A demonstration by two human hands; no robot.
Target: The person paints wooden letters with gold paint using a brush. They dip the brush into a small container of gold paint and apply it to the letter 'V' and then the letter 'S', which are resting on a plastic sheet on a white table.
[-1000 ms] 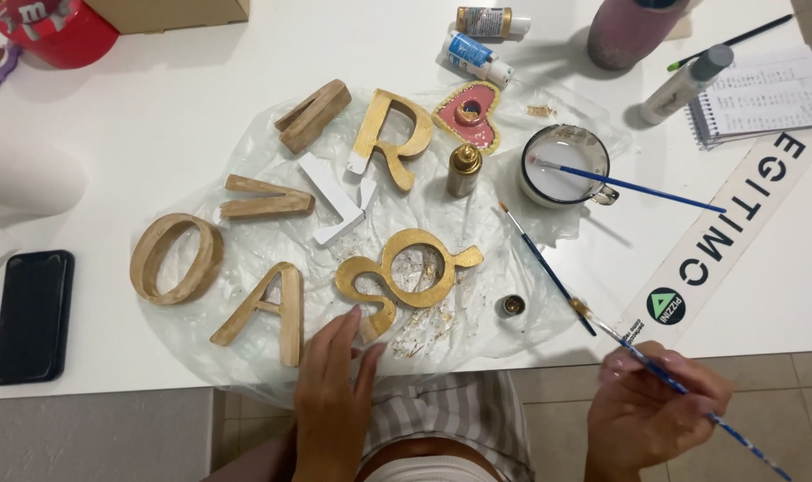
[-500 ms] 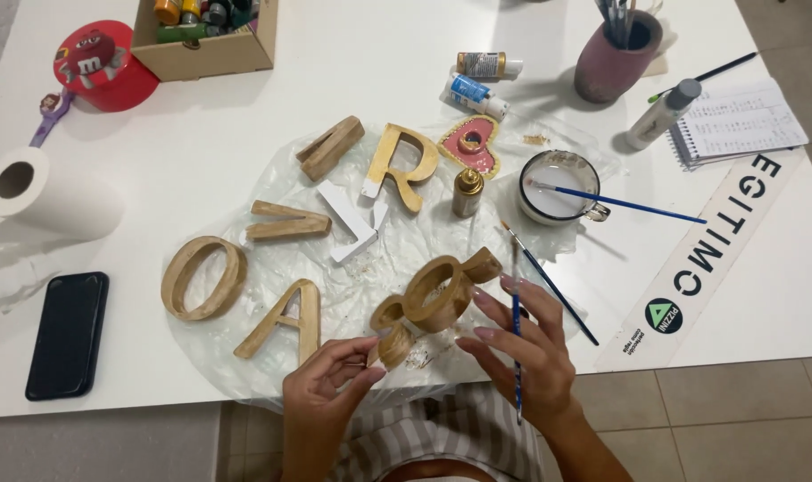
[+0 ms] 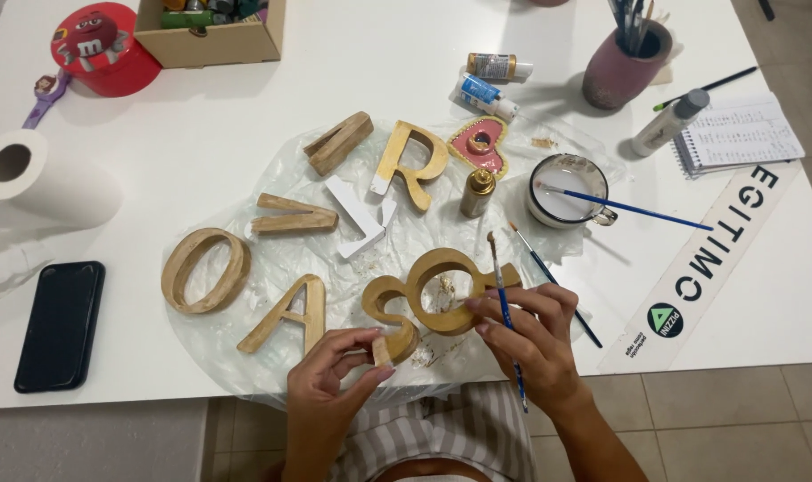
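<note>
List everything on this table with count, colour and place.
wooden letters: seven, gold, on the plastic sheet
white piece: one, mid-sheet
heart plaque: one, pink
small bottle: one, gold, beside the mug
mug: one, white, holding a blue brush
paint tubes: two, upper middle
brush pot: one, mauve
paper roll: one, white, left
phone: one, black, left edge
left hand: steadying the S letter
right hand: holding a paintbrush

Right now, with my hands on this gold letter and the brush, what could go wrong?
The brush in your right hand has paint on its tip and may smear the gold letters that your left hand steadies. The blue brush resting in the cup sticks out sideways; a bump could tip it.
</note>
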